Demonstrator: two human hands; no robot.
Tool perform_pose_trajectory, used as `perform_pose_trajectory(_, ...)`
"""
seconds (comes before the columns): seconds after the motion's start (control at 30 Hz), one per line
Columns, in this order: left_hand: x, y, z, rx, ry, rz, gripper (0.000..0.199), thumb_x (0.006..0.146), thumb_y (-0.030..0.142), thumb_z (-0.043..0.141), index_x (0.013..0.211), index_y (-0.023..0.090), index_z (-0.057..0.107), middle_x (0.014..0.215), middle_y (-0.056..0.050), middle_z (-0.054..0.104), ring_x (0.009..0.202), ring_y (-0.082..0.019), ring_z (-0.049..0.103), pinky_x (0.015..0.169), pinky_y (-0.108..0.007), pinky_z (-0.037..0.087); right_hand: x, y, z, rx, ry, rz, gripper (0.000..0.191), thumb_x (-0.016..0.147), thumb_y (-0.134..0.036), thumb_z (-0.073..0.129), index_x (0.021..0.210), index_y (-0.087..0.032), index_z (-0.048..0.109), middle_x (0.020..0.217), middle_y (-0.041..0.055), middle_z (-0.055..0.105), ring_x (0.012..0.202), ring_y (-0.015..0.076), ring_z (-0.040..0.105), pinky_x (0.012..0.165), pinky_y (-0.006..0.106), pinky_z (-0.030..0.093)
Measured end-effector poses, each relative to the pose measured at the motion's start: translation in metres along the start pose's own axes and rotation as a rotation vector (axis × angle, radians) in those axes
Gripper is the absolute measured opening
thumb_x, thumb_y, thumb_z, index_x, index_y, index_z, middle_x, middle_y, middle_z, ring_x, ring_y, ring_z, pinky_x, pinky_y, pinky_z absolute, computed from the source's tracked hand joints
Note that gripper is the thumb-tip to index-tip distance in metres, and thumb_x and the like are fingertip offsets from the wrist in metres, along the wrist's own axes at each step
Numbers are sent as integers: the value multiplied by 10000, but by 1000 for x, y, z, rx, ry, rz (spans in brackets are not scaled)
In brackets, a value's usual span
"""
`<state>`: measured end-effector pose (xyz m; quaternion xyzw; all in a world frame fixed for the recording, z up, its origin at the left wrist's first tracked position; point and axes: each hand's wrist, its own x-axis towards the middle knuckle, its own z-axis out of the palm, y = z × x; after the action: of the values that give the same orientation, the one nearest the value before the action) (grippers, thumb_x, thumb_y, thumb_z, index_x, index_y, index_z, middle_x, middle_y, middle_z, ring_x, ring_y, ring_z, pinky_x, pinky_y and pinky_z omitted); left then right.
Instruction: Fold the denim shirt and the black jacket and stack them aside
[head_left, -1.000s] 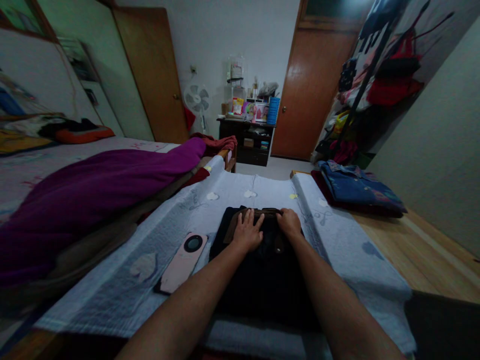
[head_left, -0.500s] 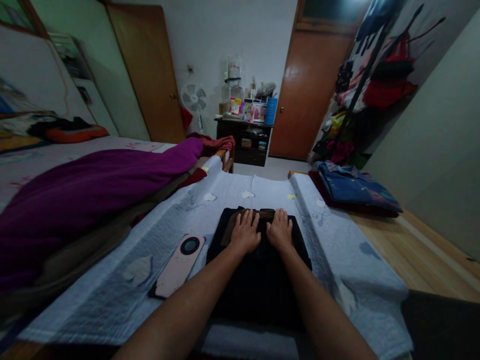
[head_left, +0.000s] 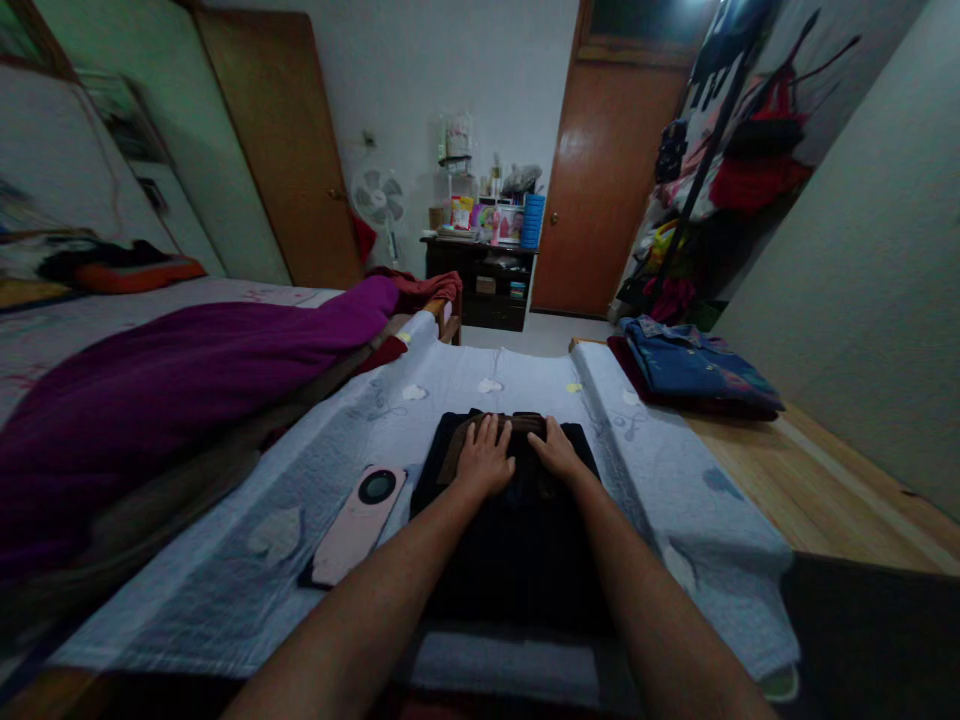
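A dark folded garment (head_left: 517, 560), black with a brown part near its far edge, lies on a pale blue quilted cloth (head_left: 495, 365). My left hand (head_left: 486, 455) rests flat on its upper left, fingers spread over the brown part. At the upper right of the garment is my right hand (head_left: 556, 450), thumb apart and the other fingers reaching to the far edge, partly hidden. Both palms touch the fabric. Left of the garment lies a pink phone (head_left: 349, 540) with a round black camera ring.
A folded denim garment (head_left: 697, 360) sits on a dark red one at the right, on a wooden board (head_left: 810, 460). A purple blanket (head_left: 225, 350) covers the bed on the left. Beyond stand a fan (head_left: 380, 200), a dark cabinet (head_left: 472, 290) and a brown door (head_left: 592, 190).
My right hand has shifted slightly toward my left hand and turned inward at the garment's far edge. My left hand stays nearly in place. The camera view has moved a little.
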<state>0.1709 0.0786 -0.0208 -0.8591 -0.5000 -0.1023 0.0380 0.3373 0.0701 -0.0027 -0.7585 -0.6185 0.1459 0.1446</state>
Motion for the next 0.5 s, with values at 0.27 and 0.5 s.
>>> perform_pose_trajectory(0.27, 0, 0, 3, 9, 12, -5, 708, 881, 472, 419, 1491, 156, 245, 1558, -157, 216, 1445, -285, 132, 1151, -492, 92, -30, 12, 7, -144, 58, 114, 749, 921, -561, 277, 1510, -119, 144, 1574, 115, 144, 1439, 275, 97, 1122, 523, 95)
perform_pose_trajectory(0.5, 1, 0, 4, 4, 19, -6, 706, 877, 454, 431, 1492, 161, 243, 1558, -157, 212, 1444, -285, 138, 1151, -487, 87, -34, 7, 9, -136, 44, 156, 772, 915, -583, 240, 1516, -119, 104, 1570, 129, 155, 1435, 260, 115, 1123, 489, 90)
